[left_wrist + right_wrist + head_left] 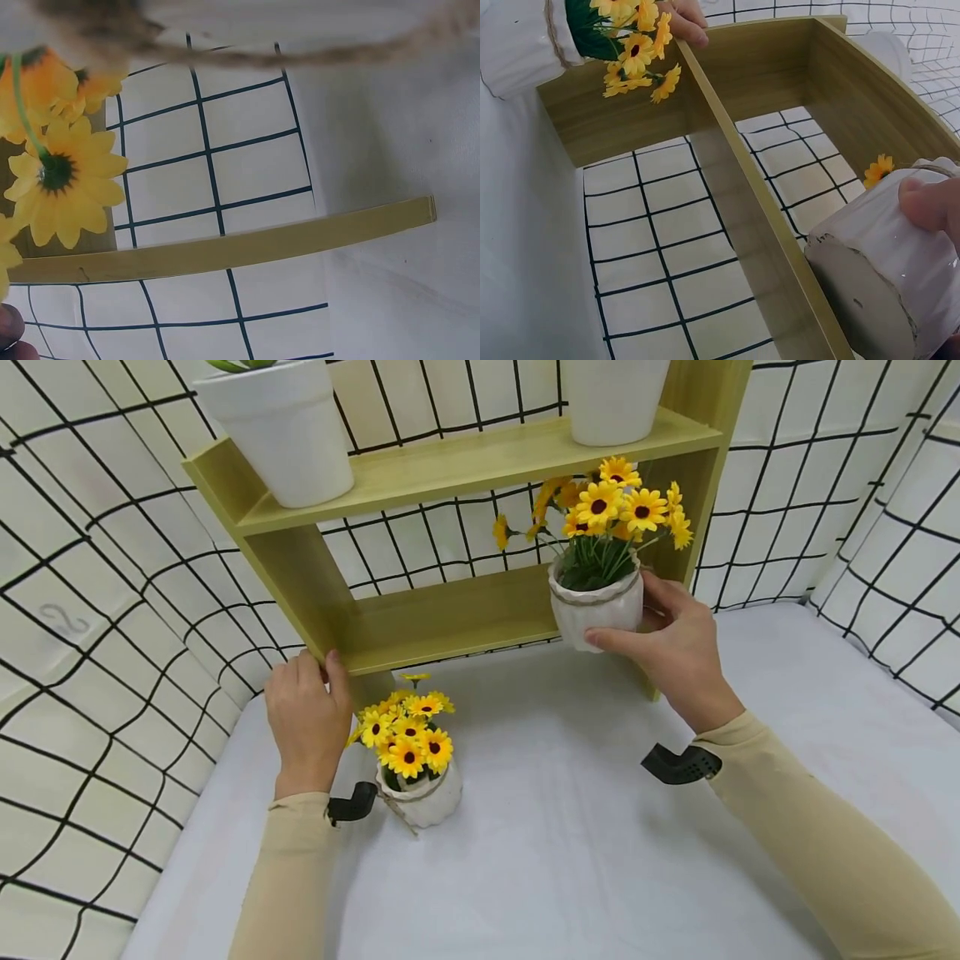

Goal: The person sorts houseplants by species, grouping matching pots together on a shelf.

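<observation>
My right hand (686,656) grips a white flower pot (588,610) with yellow artificial sunflowers, its thumb on the front and fingers behind. The pot is at the right end of the lower board of a wooden shelf (442,618); in the right wrist view its underside (862,300) shows, tilted beside the board's front edge. At the shelf's lower left corner, my left hand (307,718) holds the side panel. Just right of that wrist, a second white pot (435,802) of yellow sunflowers stands on the white tabletop (525,843).
Two more white pots stand on the upper board: one (285,439) at the left with a green plant, another (615,402) at the right. Behind and beside the shelf are white walls with a black grid (795,527). A black wrist camera (678,764) sits on my right sleeve.
</observation>
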Motion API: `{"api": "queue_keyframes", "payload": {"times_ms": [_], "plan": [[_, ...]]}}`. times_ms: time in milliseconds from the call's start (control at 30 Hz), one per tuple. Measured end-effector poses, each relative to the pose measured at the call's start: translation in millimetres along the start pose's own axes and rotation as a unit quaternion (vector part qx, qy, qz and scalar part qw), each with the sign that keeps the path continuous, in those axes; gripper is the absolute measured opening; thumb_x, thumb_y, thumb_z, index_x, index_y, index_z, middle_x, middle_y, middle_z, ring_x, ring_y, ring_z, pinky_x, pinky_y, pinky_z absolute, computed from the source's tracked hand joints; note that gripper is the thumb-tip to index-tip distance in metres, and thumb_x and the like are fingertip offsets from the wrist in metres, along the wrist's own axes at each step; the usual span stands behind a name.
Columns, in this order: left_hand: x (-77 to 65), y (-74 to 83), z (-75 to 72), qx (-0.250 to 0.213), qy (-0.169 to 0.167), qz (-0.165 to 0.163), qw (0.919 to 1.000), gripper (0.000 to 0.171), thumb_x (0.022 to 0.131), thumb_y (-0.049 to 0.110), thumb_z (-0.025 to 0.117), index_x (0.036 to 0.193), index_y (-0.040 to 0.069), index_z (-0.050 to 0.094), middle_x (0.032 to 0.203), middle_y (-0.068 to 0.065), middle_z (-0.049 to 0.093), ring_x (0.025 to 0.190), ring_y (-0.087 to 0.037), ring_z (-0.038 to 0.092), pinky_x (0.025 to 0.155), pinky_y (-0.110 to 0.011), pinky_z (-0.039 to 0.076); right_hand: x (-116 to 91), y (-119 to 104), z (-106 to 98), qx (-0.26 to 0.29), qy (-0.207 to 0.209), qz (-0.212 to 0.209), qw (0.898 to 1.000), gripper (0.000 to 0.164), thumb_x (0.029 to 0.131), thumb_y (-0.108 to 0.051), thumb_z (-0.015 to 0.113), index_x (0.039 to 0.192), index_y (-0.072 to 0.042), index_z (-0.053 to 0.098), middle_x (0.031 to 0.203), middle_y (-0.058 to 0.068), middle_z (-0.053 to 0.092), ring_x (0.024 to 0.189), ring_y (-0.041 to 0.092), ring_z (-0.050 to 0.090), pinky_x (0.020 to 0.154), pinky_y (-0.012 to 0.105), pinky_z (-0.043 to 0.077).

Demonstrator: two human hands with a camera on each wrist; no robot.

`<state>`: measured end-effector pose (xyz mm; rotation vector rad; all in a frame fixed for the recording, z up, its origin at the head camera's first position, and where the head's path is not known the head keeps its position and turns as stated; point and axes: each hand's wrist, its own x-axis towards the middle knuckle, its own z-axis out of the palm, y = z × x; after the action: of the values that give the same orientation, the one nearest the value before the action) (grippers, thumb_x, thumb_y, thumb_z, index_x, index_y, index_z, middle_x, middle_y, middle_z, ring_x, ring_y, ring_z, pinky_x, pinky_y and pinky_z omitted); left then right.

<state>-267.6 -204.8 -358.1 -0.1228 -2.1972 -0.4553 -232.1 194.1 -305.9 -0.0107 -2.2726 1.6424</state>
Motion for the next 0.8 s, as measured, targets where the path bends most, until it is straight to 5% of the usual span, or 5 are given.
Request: {"api": "queue_keyframes", "payload": {"times_ms": [567, 800], "plan": [[1.0, 3.2, -0.6, -0.003, -0.003, -0.006, 1.0000, 0.050, 0.112, 0.034, 0.038, 0.091, -0.008, 0.055, 0.080, -0.023, 0.052, 0.083, -0.040, 0.045, 0.076, -0.049, 0.033, 4.2, 0.6, -4.0, -0.029, -0.015, 0.007, 0.999, 0.085, 0.075, -0.051, 0.090, 0.149, -0.028, 0.055, 0.137, 0.000, 0.063, 0.117, 0.015, 0.061, 0.093, 0.025, 0.054], [-0.5, 3.3, 1.1, -0.006, -0.009, -0.015, 0.9998, 0.051, 0.112, 0.036, 0.037, 0.092, -0.008, 0.054, 0.079, -0.023, 0.052, 0.083, -0.040, 0.044, 0.077, -0.050, 0.034, 4.1, 5.7, -0.2, -0.043, 0.009, -0.006, 0.999, 0.083, 0.075, -0.051, 0.090, 0.146, -0.023, 0.058, 0.133, 0.003, 0.065, 0.111, 0.015, 0.062, 0.088, 0.020, 0.053]]}}
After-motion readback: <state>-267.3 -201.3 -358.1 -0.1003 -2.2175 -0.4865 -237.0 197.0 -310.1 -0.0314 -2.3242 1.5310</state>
